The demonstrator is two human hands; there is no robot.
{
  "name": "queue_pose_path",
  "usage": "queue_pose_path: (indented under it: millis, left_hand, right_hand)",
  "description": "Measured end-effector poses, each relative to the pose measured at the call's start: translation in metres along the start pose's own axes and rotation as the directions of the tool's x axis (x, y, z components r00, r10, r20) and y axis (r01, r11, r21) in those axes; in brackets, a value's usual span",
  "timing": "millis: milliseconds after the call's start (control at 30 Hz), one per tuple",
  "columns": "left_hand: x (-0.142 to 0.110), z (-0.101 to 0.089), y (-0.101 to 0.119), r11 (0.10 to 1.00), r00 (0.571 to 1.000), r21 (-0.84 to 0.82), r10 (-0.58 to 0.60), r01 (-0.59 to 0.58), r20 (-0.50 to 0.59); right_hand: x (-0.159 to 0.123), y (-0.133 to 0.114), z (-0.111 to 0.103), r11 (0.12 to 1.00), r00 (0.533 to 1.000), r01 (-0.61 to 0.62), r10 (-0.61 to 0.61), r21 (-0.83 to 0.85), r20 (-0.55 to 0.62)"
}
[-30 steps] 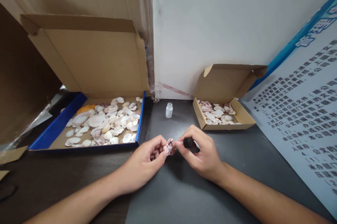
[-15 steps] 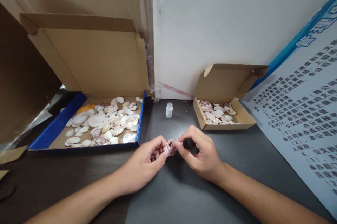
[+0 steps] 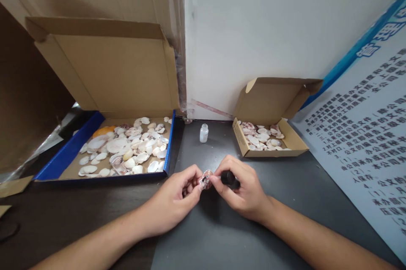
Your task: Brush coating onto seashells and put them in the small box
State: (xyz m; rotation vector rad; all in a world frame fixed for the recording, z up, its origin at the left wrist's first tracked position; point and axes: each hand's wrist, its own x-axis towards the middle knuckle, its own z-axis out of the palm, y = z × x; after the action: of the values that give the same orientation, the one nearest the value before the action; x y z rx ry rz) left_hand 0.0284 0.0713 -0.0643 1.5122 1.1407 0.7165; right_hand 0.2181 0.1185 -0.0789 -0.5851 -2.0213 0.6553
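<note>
My left hand pinches a small red-and-white patterned shell between thumb and fingers, just above the dark table. My right hand grips a black brush cap, its thin tip touching the shell. A small open glass bottle with white contents stands behind my hands, near the wall.
A large blue-edged cardboard box of several pale shells lies open at the left. A smaller cardboard box with several shells sits at the right by the wall. A printed board leans along the right side.
Both hands have shifted slightly lower and closer together; the shell has turned a little in my left fingers and the brush tip now rests on it.
</note>
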Motion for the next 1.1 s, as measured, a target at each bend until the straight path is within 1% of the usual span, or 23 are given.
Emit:
queue_pose_path:
  millis: [200, 433, 767, 900, 1100]
  left_hand:
    - [-0.0019, -0.0005, 0.0017, 0.998, 1.0, 0.059, 0.019, -0.02, 0.023]
    - [-0.0041, 0.0002, -0.0016, 0.995, 0.999, 0.092, 0.024, -0.027, 0.036]
    - [-0.0031, -0.0002, -0.0018, 0.986, 0.999, 0.165, 0.026, -0.033, 0.048]
    - [-0.0032, -0.0008, -0.0011, 0.98, 0.998, 0.191, 0.041, -0.051, 0.056]
    - [-0.0051, -0.0008, -0.001, 0.977, 0.998, 0.208, 0.034, -0.046, 0.059]
  right_hand:
    - [0.0005, -0.0026, 0.0002, 1.0, 1.0, 0.015, -0.015, -0.015, 0.003]
    - [0.0005, -0.0015, 0.0011, 1.0, 1.0, -0.009, 0.009, -0.016, 0.001]
    - [0.0008, -0.0006, 0.0014, 0.998, 0.998, 0.061, -0.061, -0.013, 0.015]
    - [0.0012, -0.0001, 0.0015, 0.999, 0.999, 0.045, -0.045, -0.026, 0.019]
    - [0.0006, 0.0003, 0.0002, 0.999, 1.0, 0.004, -0.003, -0.046, 0.012]
